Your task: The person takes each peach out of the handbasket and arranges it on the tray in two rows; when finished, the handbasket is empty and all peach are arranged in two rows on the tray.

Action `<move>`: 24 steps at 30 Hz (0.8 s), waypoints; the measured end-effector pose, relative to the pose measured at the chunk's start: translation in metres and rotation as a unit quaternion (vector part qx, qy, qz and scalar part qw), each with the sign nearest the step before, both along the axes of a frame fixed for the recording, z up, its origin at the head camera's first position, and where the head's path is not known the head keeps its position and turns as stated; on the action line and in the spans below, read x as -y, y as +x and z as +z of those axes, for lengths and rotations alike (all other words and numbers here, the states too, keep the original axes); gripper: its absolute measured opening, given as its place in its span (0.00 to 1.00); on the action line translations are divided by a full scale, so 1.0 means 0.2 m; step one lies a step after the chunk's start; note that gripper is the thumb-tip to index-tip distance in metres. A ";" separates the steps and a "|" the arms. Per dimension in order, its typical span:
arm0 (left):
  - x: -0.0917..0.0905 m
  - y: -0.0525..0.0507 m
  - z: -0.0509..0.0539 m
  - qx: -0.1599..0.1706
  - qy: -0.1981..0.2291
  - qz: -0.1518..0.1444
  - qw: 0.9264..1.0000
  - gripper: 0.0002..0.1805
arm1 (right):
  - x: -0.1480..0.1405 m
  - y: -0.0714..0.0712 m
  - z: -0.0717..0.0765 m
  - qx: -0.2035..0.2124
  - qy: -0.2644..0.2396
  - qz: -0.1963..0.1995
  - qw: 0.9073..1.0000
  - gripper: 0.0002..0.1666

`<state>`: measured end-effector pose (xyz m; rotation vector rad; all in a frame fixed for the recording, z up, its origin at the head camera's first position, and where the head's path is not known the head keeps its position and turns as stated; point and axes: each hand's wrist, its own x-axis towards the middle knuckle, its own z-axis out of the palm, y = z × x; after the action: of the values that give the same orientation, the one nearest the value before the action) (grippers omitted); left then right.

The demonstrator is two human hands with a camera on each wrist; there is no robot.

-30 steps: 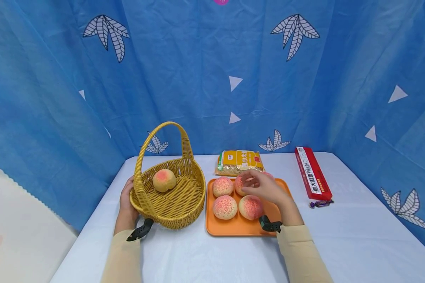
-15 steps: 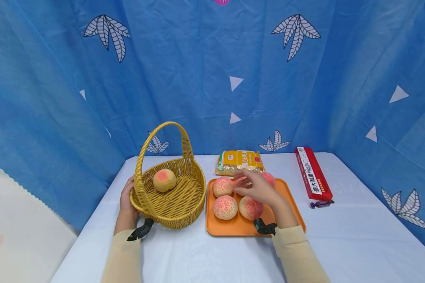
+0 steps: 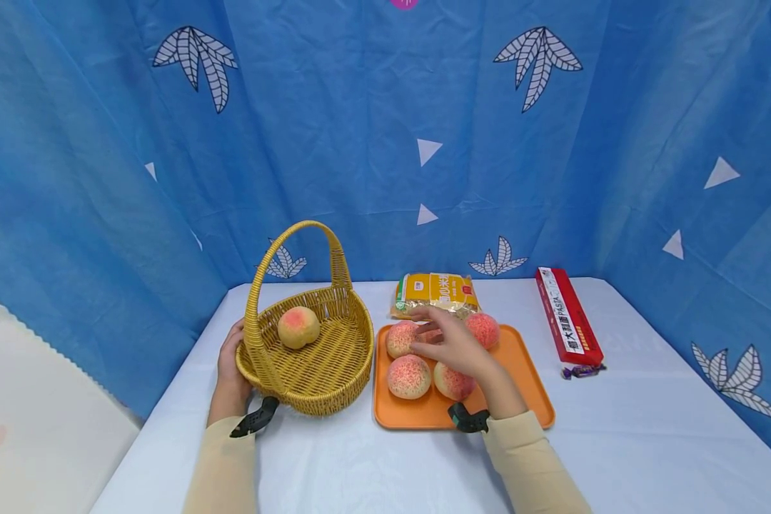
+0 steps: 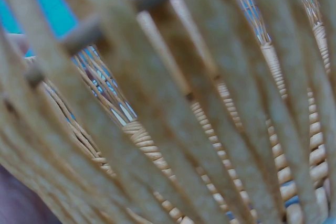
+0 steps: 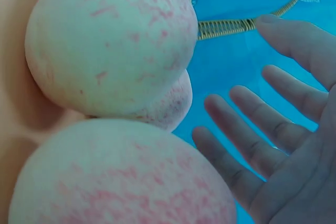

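Observation:
My left hand point(image 3: 231, 368) grips the left side of a yellow wicker basket point(image 3: 330, 407) with a tall handle; most of its fingers are hidden. Wickerwork fills the left wrist view. One peach point(image 3: 298, 328) lies inside the basket. Several pink-speckled peaches sit on an orange tray point(image 3: 532, 400): one front left point(image 3: 408, 377), one back right point(image 3: 483, 330), others partly covered by my right hand point(image 3: 455, 348). That hand hovers over the peaches with nothing in it. In the right wrist view its fingers point(image 5: 252, 145) are spread, beside a large pale peach point(image 5: 113, 40).
A yellow bag of grain point(image 3: 435, 293) lies behind the tray. To the right are a red pasta box point(image 3: 568, 314) and a small purple wrapped candy point(image 3: 583, 370). A blue patterned curtain point(image 3: 360, 143) hangs behind the white table point(image 3: 360, 471).
My right hand has moved left across the tray, uncovering the back right peach and covering part of the back left ones. The left hand and basket stay put.

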<state>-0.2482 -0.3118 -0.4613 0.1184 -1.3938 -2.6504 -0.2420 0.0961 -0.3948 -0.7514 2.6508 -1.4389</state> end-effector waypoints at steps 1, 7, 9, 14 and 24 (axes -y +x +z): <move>0.00 0.00 0.00 0.000 0.001 -0.001 1.000 0.17 | 0.00 0.00 0.00 0.000 -0.001 0.000 1.000 0.34; 0.00 0.00 0.01 0.007 0.006 -0.004 1.000 0.17 | 0.04 0.01 0.00 0.000 0.007 -0.017 1.000 0.37; 0.00 0.00 0.01 0.009 0.003 -0.003 1.000 0.17 | 0.05 0.02 -0.01 -0.009 0.006 -0.018 1.000 0.38; 0.00 0.00 0.01 0.011 0.000 -0.002 1.000 0.17 | 0.07 0.02 -0.01 -0.022 -0.004 0.000 1.000 0.39; 0.00 0.00 0.01 0.012 -0.002 -0.001 1.000 0.17 | 0.11 0.03 -0.02 -0.023 -0.028 0.030 0.999 0.40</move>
<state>-0.2484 -0.3119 -0.4603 0.1506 -1.4063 -2.6566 -0.2356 0.0743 -0.3996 -0.8724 2.6071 -1.5049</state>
